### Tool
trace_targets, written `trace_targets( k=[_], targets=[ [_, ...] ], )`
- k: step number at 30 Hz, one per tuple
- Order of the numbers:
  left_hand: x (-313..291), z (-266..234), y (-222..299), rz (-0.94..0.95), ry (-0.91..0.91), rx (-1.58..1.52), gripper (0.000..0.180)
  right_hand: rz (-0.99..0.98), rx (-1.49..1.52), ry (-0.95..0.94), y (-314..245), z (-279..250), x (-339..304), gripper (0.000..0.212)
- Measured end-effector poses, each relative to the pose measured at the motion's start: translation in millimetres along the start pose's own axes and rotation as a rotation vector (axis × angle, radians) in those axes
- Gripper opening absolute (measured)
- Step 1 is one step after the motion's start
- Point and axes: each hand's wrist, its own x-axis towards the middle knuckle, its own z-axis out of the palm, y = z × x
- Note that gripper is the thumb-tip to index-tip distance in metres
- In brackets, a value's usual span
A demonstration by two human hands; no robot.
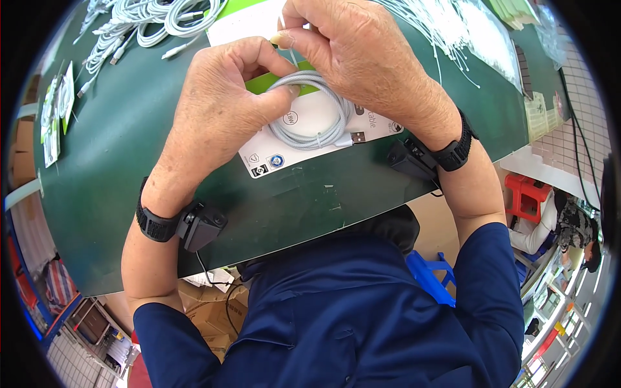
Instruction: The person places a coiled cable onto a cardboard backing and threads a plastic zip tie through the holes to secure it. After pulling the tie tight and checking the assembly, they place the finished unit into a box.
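Note:
A grey braided USB cable (341,123), wound into a ring, lies on a white and green printed card (252,143). Its metal plug points right at the ring's lower edge. My left hand (217,97) is closed on the ring's upper left part, thumb and forefinger pinching there. Just above, my right hand (369,61) pinches a thin white plastic tie (293,57) between thumb and fingers. The tie runs down to the top of the ring. Part of the ring's upper side is hidden behind my fingers.
The green table (194,213) carries several coiled grey cables (149,19) at the far left. Packed cards (58,107) lie at the left edge. A bundle of white ties (440,32) is at the far right. Beyond are a red stool (527,194) and another person (572,226).

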Motion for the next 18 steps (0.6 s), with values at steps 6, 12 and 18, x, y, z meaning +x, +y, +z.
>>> trace_targets(
  k=[6, 12, 18],
  targets=[
    [1.4, -1.4, -5.9, -0.014, 0.013, -0.034, 0.010, 0.251, 0.270, -0.151, -2.3, -12.0, 4.2, 0.015],
    [3.1, -3.1, -9.3, -0.028, 0.004, -0.069, 0.012, 0.030, 0.131, -0.070, 0.6, -11.0, 1.2, 0.014],
    [2.7, -2.9, -11.9, -0.044, 0.015, -0.087, 0.013, 0.286, 0.328, -0.216, -10.9, -21.6, -2.7, 0.021]
  ],
)
